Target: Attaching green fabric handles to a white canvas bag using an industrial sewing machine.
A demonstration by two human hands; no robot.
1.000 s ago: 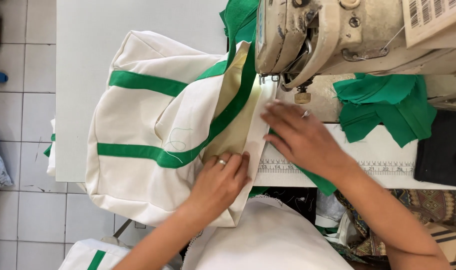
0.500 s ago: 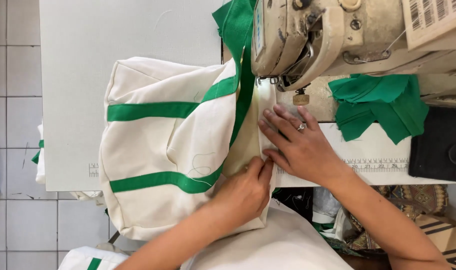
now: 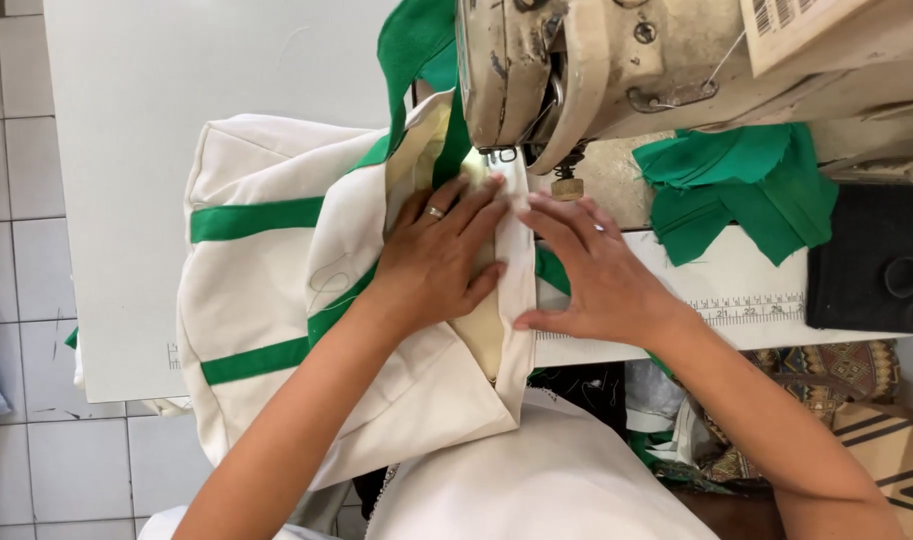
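Your left hand (image 3: 438,258) lies flat, fingers spread, pressing the cream bag (image 3: 276,300); your right hand (image 3: 586,270) flattens its folded edge beside it. Just beyond your fingertips stands the sewing machine (image 3: 576,70); open table (image 3: 176,100) lies leftward.

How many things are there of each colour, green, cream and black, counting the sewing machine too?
Green: 1, pile of green fabric pieces
Cream: 2, cream bag with green straps, under both hands, and sewing machine
Black: 1, black tray
Total: 4
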